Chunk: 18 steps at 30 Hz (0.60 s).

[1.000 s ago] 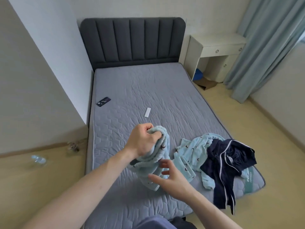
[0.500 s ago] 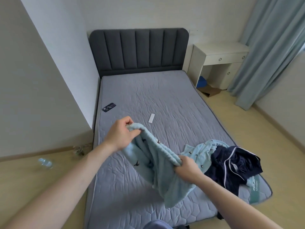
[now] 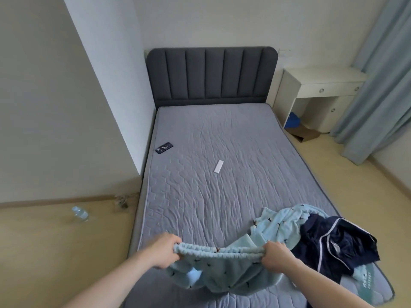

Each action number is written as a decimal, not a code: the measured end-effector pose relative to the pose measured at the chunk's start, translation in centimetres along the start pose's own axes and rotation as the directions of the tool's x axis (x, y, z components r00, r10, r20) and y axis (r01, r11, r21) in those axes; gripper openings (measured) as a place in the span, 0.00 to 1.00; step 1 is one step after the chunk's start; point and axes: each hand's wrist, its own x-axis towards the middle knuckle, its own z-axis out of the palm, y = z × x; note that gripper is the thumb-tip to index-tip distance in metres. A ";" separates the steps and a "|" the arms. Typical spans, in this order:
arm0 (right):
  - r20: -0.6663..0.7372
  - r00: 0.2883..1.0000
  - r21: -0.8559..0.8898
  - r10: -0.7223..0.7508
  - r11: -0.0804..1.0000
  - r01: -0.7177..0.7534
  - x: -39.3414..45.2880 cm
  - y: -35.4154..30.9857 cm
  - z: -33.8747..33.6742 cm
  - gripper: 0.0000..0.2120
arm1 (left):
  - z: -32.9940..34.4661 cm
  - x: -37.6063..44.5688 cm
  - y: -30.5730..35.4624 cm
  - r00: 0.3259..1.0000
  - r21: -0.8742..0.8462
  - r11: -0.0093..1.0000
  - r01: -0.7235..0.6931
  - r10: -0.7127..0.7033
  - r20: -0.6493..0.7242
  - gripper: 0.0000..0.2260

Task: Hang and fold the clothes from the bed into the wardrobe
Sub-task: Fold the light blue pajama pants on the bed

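Bare mattress [image 3: 222, 196] ahead; clothes pile [image 3: 322, 236] right, wall [image 3: 55, 118] left.

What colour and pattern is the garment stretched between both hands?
Light blue fleece with small dark bird-like marks, shown in the head view.

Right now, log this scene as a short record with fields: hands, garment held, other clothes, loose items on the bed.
left hand: grips one end of the waistband
right hand: grips the other end
held garment: light blue pants, waistband stretched between both hands
other clothes: light blue top and navy garment, heaped at the mattress corner
loose items: dark phone, white remote
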 end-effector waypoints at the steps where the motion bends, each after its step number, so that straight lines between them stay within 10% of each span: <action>1: 0.000 1.000 -0.020 0.025 0.999 -0.025 0.4 0.2 -0.7 0.04 | -0.2 0.4 -0.2 0.999 -0.030 0.999 0.033 -0.033 -0.005 0.09; 11: -0.367 0.929 0.195 0.055 0.981 0.019 4.5 -3.9 -23.9 0.07 | -19.6 7.0 2.0 0.899 -0.450 0.884 0.129 -0.296 -0.324 0.12; 14: -0.655 0.755 0.216 0.008 0.960 0.177 2.4 -5.9 -34.1 0.10 | -30.1 5.8 4.6 0.820 -0.742 0.662 -0.102 -0.367 -0.439 0.17; 18: -0.913 0.407 0.154 -0.024 0.904 0.400 -2.1 -8.1 -45.7 0.13 | -42.1 1.0 9.2 0.569 -0.662 0.628 -0.409 -0.392 -0.723 0.12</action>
